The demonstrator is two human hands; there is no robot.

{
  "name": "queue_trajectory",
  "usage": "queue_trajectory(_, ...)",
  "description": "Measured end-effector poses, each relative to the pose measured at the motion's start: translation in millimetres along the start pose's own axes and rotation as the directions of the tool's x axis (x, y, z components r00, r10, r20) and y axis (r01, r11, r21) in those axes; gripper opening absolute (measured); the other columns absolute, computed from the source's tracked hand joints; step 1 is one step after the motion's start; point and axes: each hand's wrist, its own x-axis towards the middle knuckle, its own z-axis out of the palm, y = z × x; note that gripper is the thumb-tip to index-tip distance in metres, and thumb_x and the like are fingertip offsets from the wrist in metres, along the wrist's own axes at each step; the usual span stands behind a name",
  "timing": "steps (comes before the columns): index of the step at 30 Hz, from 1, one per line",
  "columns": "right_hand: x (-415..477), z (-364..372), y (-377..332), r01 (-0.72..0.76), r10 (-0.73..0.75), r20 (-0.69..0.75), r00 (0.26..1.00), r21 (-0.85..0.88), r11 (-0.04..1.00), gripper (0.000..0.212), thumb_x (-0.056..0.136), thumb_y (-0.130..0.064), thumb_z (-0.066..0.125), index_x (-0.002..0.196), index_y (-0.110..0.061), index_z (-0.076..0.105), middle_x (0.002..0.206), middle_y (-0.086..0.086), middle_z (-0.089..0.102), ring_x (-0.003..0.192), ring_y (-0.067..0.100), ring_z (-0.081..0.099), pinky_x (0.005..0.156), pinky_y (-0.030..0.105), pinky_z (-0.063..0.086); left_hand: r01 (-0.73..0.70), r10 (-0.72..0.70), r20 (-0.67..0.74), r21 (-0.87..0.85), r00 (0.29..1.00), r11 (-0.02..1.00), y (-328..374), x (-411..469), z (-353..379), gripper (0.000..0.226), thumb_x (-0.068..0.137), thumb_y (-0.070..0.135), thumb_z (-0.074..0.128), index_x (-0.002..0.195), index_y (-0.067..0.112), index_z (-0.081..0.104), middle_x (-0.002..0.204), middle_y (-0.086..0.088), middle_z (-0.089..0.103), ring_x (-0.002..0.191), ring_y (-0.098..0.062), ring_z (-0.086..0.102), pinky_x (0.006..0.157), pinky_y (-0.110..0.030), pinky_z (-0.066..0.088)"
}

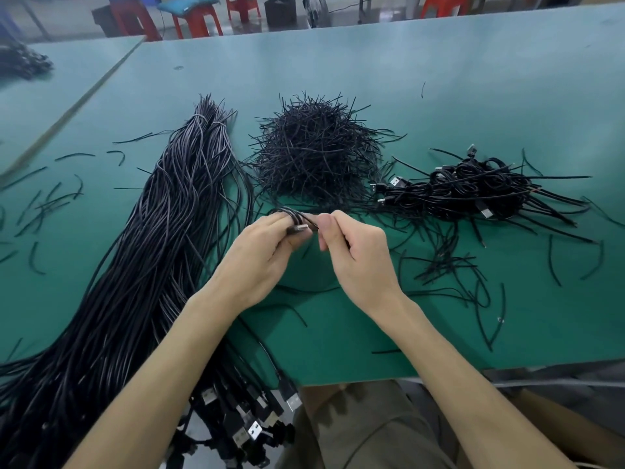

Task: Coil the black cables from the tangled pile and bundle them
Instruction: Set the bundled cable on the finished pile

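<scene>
My left hand (267, 252) grips a small coil of black cable (293, 216) wound round its fingers, with a silver USB plug lying against it. My right hand (355, 252) pinches a thin black strand right beside that coil, its thumb and fingers curled. Both hands hover over the middle of the green table (439, 89). A long thick bundle of uncoiled black cables (162, 238) stretches from the far centre down to the near left, its USB plugs (257, 414) hanging over the table's front edge.
A heap of short black ties (318, 150) lies straight ahead of my hands. Finished coiled cables (473, 187) are piled at the right. Loose short strands are scattered left and right. Red stools (199, 18) stand beyond the table. Another dark cable heap (20, 59) sits far left.
</scene>
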Motion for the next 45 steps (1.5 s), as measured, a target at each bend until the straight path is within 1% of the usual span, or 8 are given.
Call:
queue_trajectory(4, -1.3, 1.3, -0.9, 0.068, -0.065, 0.048, 0.997, -0.055, 0.996, 0.036, 0.107, -0.023, 0.046, 0.077, -0.008, 0.059, 0.069, -0.012, 0.054, 0.065, 0.008, 0.046, 0.069, 0.024, 0.038, 0.057, -0.024, 0.095, -0.364, 0.995, 0.930, 4.2, 1.7, 1.0, 0.034, 0.108, 0.013, 0.047, 0.137, 0.008, 0.062, 0.147, 0.000, 0.058, 0.142, -0.012, 0.047, 0.121, -0.036, 0.035)
queue_trajectory(10, 0.1, -1.0, -2.3, 0.115, -0.090, 0.195, 0.977, -0.125, 0.985, 0.021, 0.106, -0.016, 0.048, 0.101, -0.008, 0.068, 0.071, -0.009, 0.052, 0.073, 0.015, 0.047, 0.083, 0.041, 0.042, 0.058, -0.020, 0.076, -0.537, 0.997, 0.841, 2.1, 4.2, 0.4, 0.039, 0.107, 0.017, 0.042, 0.138, -0.001, 0.058, 0.152, -0.006, 0.052, 0.147, -0.021, 0.042, 0.121, -0.039, 0.035)
queue_trajectory(13, -0.3, -1.3, -4.8, 0.123, -0.078, 0.291, 0.954, -0.138, 0.983, 0.018, 0.105, -0.011, 0.051, 0.107, -0.008, 0.069, 0.079, -0.009, 0.059, 0.081, 0.020, 0.055, 0.090, 0.044, 0.042, 0.047, -0.080, -0.021, -0.651, 0.997, 0.758, 1.4, 7.0, -3.7, 0.035, 0.108, 0.019, 0.041, 0.120, -0.001, 0.068, 0.140, -0.013, 0.063, 0.133, -0.034, 0.057, 0.105, -0.045, 0.048)
queue_trajectory(19, 2.0, 0.1, -2.9, 0.066, -0.002, 0.283, 0.959, -0.216, 0.974, 0.017, 0.103, -0.011, 0.056, 0.106, -0.006, 0.072, 0.083, -0.003, 0.069, 0.087, 0.020, 0.060, 0.093, 0.038, 0.041, 0.135, -0.178, 0.097, -0.967, 0.979, 0.216, -1.9, 9.0, -23.2, 0.033, 0.103, 0.037, 0.044, 0.080, 0.019, 0.059, 0.081, 0.005, 0.059, 0.064, -0.007, 0.051, 0.072, -0.021, 0.047)
queue_trajectory(28, -1.2, 5.1, -1.5, 0.115, -0.043, 0.227, 0.973, -0.315, 0.942, 0.018, 0.100, -0.009, 0.059, 0.116, -0.007, 0.067, 0.107, 0.001, 0.070, 0.102, 0.021, 0.060, 0.096, 0.042, 0.043, 0.209, -0.156, 0.160, -0.901, 0.975, 0.380, 3.3, 4.6, -16.4, 0.037, 0.102, 0.042, 0.040, 0.073, 0.021, 0.050, 0.070, 0.006, 0.043, 0.064, -0.011, 0.035, 0.066, -0.020, 0.038)
queue_trajectory(34, -2.2, 6.5, -4.8, 0.077, -0.003, 0.313, 0.950, -0.225, 0.971, 0.088, 0.088, -0.035, 0.077, 0.159, -0.019, 0.028, 0.126, -0.004, 0.061, 0.114, 0.007, 0.047, 0.104, 0.018, 0.029, 0.176, -0.046, 0.174, -0.883, 0.984, 0.436, 5.8, 4.8, -9.8, 0.033, 0.103, 0.032, 0.038, 0.079, 0.015, 0.052, 0.090, -0.003, 0.066, 0.082, -0.019, 0.058, 0.092, -0.032, 0.050)
queue_trajectory(39, -2.9, 3.0, -5.1, -0.009, 0.030, 0.260, 0.965, -0.079, 0.997, 0.062, 0.093, -0.024, 0.073, 0.147, -0.023, 0.042, 0.124, -0.009, 0.064, 0.111, 0.015, 0.062, 0.099, 0.038, 0.051, 0.260, 0.037, 0.295, -0.889, 0.955, 0.378, 7.3, 4.5, -9.0, 0.032, 0.103, 0.028, 0.039, 0.080, 0.014, 0.057, 0.103, -0.010, 0.070, 0.100, -0.026, 0.066, 0.088, -0.034, 0.055)
queue_trajectory(45, -4.6, 4.0, -6.0, 0.051, -0.032, 0.228, 0.973, -0.077, 0.996, 0.058, 0.093, -0.015, 0.069, 0.147, -0.013, 0.047, 0.133, 0.000, 0.060, 0.115, 0.016, 0.061, 0.100, 0.036, 0.051, 0.291, 0.029, 0.323, -0.885, 0.946, 0.362, 8.6, 6.1, -13.2, 0.028, 0.102, 0.023, 0.044, 0.087, 0.011, 0.065, 0.099, -0.013, 0.070, 0.098, -0.029, 0.068, 0.094, -0.039, 0.055)
